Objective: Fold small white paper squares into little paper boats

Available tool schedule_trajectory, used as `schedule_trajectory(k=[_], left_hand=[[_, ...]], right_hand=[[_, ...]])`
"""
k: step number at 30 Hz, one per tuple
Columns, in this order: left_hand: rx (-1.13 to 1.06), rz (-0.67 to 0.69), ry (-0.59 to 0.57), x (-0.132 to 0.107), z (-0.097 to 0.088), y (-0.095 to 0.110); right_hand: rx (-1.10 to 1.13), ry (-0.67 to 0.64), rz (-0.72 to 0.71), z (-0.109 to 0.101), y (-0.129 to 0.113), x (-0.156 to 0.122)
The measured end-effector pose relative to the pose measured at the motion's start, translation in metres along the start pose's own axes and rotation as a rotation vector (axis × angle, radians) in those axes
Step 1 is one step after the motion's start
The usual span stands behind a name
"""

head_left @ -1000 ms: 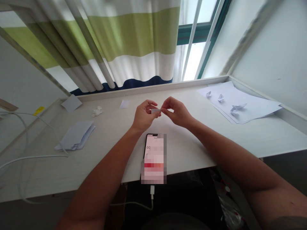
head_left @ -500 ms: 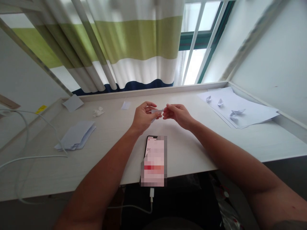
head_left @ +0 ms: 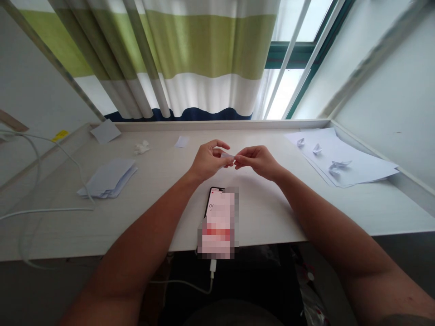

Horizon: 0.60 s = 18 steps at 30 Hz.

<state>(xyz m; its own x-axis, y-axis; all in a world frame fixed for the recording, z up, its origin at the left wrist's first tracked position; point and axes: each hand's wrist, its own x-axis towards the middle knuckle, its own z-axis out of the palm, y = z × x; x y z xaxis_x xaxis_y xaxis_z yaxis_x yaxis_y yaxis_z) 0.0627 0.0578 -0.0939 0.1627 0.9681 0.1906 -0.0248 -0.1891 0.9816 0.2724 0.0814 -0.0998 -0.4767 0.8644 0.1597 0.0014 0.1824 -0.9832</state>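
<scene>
Above the middle of the white desk (head_left: 163, 190), my left hand (head_left: 208, 159) and my right hand (head_left: 258, 160) pinch a small folded piece of white paper (head_left: 227, 156) between their fingertips. Each hand grips one end of it. The paper is tiny and mostly covered by my fingers. A phone (head_left: 218, 222) with a lit screen lies on the desk just below my hands, at the front edge.
Three small folded paper shapes (head_left: 336, 165) rest on white sheets (head_left: 360, 165) at the right. A stack of paper slips (head_left: 108, 177) lies at the left, with a crumpled scrap (head_left: 142, 147) and loose pieces behind. A white cable (head_left: 41, 210) runs along the left. Striped curtain behind.
My hands have stayed together on the small paper, with the fingers shifting slightly. The camera has tilted a little, so the desk sits lower and more level in view.
</scene>
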Motion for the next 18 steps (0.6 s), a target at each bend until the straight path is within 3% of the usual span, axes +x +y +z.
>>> schedule_trajectory(k=[5, 15, 18], left_hand=[[-0.028, 0.014, 0.01, 0.0007, -0.0011, 0.0006], [0.055, 0.044, -0.012, -0.0005, -0.0027, 0.004], [0.026, 0.054, 0.006, 0.0011, -0.0028, 0.0015]], right_hand=[[-0.054, 0.037, -0.129, 0.0036, -0.0046, -0.0025], [-0.037, -0.023, -0.067, 0.0031, -0.0033, -0.0028], [-0.03, 0.034, -0.094, 0.0036, -0.0021, -0.001]])
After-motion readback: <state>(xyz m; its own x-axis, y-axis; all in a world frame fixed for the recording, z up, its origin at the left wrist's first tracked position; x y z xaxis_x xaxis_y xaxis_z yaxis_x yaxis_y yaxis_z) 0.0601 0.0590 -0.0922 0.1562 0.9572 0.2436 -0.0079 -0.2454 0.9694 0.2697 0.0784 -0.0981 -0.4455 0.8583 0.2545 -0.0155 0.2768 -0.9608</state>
